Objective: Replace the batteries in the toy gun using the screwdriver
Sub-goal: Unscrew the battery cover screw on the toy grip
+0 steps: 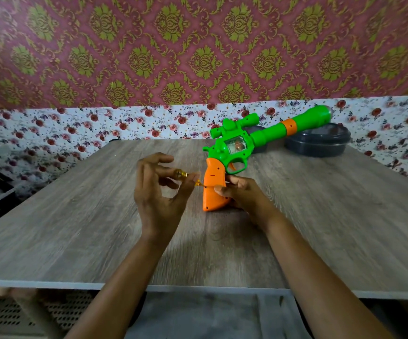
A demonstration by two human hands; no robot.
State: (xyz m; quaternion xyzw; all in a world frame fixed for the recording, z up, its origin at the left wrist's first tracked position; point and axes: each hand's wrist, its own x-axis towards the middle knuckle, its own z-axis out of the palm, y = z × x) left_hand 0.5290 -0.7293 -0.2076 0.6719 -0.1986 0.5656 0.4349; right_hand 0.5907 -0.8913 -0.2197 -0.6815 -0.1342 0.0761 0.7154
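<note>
Gun: I see a green toy gun [247, 140] standing on its orange grip [214, 192] at mid table [75, 228]. The barrel slants away to the right, over a dark round tub [318, 143]. I cannot tell whether it rests on the tub.
Left hand: my left hand [158, 192] pinches a small yellow screwdriver [181, 173] between thumb and fingertips, the other fingers loosely spread.
Right hand: my right hand [242, 194] wraps the grip from the far side, thumb on its face.
Screwdriver tip: it sits against the grip's left face, probably at the cover screw. The screw itself is too small to see.
Risk, slip: the pinch is light, so I judge the tip could skip out and scar the plastic or jab my right thumb close by.
Risk, screw: a freed screw could roll off the table.
Risk, tipping: the gun is top-heavy and could pivot if my right hand eases.
Writing: I can read none, and I see no brand, only faint moulded marks on the grip.
</note>
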